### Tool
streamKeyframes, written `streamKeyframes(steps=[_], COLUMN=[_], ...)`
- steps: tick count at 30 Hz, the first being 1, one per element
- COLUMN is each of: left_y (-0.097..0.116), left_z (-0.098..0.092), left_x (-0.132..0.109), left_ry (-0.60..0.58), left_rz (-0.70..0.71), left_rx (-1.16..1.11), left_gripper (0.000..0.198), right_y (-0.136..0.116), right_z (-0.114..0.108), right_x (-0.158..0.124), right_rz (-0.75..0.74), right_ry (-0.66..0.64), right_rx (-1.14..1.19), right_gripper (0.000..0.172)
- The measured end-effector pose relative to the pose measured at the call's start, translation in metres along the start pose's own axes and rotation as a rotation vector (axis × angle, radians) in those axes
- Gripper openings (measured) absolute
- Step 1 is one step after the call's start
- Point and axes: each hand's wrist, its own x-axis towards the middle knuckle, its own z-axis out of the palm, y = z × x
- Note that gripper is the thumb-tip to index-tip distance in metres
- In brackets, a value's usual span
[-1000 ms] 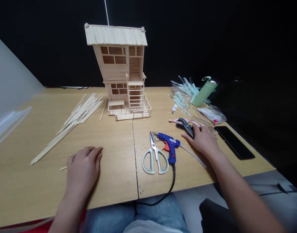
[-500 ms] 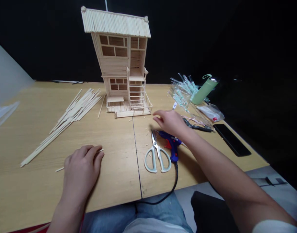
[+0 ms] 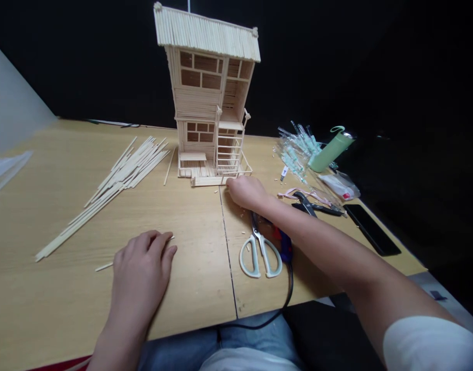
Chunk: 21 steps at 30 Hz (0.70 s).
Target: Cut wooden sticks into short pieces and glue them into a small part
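My left hand (image 3: 141,273) lies curled on the wooden table, over a thin wooden stick (image 3: 104,267) whose tip shows past my fingers. My right hand (image 3: 246,193) is open, its fingertips at the front plank of a tall popsicle-stick house model (image 3: 207,93). Below my right forearm lie white-handled scissors (image 3: 259,255). A blue hot glue gun (image 3: 286,247) is mostly hidden by that forearm.
A loose pile of long wooden sticks (image 3: 124,180) lies left of the house. To the right are black pliers (image 3: 311,206), plastic packets (image 3: 296,154), a green bottle (image 3: 331,152) and a black phone (image 3: 371,229). The glue gun's black cord runs off the table's near edge.
My right hand has moved left from the black pliers, over the glue gun, to the house's base. The pliers now lie flatter. My left hand stays put while the view shifts.
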Motion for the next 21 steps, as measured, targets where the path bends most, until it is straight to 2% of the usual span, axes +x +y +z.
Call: streamKeyframes(steps=[8, 14, 17, 21], left_y=[0.000, 0.002, 0.003, 0.011], left_z=[0.001, -0.001, -0.002, -0.008], left_x=[-0.001, 0.001, 0.003, 0.006], left_ry=[-0.008, -0.017, -0.024, -0.072], left_rz=[-0.005, -0.001, -0.007, -0.005], left_rx=[-0.001, -0.006, 0.003, 0.029], left_gripper=[0.039, 0.042, 0.042, 0.040], right_y=[0.012, 0.005, -0.003, -0.008], right_z=[-0.007, -0.019, -0.016, -0.009], right_x=[-0.007, -0.030, -0.039, -0.042], right_rz=[0.080, -0.012, -0.027, -0.057], right_ry=[-0.025, -0.150, -0.193, -0.188], right_rx=[0.080, 0.175, 0.177, 0.188], right_gripper=[0.032, 0.017, 0.012, 0.015])
